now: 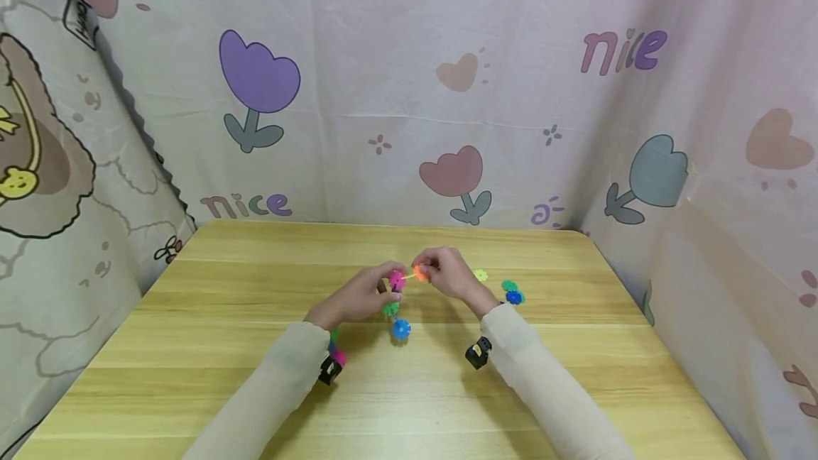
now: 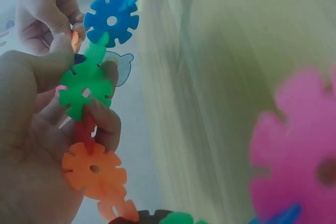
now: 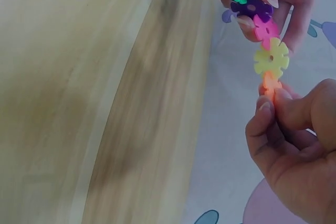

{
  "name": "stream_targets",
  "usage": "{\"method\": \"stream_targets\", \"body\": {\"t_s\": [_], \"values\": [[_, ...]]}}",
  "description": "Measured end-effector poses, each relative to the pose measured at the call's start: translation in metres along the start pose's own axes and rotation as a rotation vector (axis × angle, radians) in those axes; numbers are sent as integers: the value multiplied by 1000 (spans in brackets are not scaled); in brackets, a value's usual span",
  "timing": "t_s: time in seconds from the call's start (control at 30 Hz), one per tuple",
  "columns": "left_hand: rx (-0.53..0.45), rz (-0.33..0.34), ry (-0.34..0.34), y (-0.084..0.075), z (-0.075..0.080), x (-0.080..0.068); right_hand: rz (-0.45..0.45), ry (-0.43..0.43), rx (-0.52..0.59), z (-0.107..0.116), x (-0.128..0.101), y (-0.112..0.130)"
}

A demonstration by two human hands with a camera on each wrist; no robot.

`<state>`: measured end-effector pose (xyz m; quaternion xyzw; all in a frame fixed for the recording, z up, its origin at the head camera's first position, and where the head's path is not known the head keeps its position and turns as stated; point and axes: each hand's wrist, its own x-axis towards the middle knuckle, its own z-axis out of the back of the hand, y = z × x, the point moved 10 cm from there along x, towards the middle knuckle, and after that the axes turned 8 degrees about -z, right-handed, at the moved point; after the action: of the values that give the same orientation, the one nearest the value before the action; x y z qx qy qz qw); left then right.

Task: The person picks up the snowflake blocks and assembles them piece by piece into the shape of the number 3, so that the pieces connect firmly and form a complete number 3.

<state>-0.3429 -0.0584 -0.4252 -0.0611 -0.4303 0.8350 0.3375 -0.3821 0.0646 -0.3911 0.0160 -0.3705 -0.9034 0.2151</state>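
Apparently you're seating the orange disc [image 1: 420, 272] on the chain [image 1: 396, 280] near centre frame, right grip [image 1: 450, 277] pinching it, left grip [image 1: 364, 294] pinching the chain; next push likely needs aligned slots.

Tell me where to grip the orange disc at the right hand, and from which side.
Orange disc: probably best pinched across its flat, thin faces at the outer rim, coming from the person's right. Its left edge joins the yellow disc, and the left hand occupies that side.
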Motion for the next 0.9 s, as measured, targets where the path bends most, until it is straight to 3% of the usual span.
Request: {"method": "stream_targets", "body": {"t_s": [0.47, 0.73, 0.9], "values": [[12, -7, 19, 0, -2, 1, -45, 1, 74, -3, -2, -8], [-8, 2, -7, 1, 3, -2, -72, -63, 164, -5, -2, -6], [-31, 10, -18, 1, 4, 0, -60, -89, 123, 1, -2, 2]]}}
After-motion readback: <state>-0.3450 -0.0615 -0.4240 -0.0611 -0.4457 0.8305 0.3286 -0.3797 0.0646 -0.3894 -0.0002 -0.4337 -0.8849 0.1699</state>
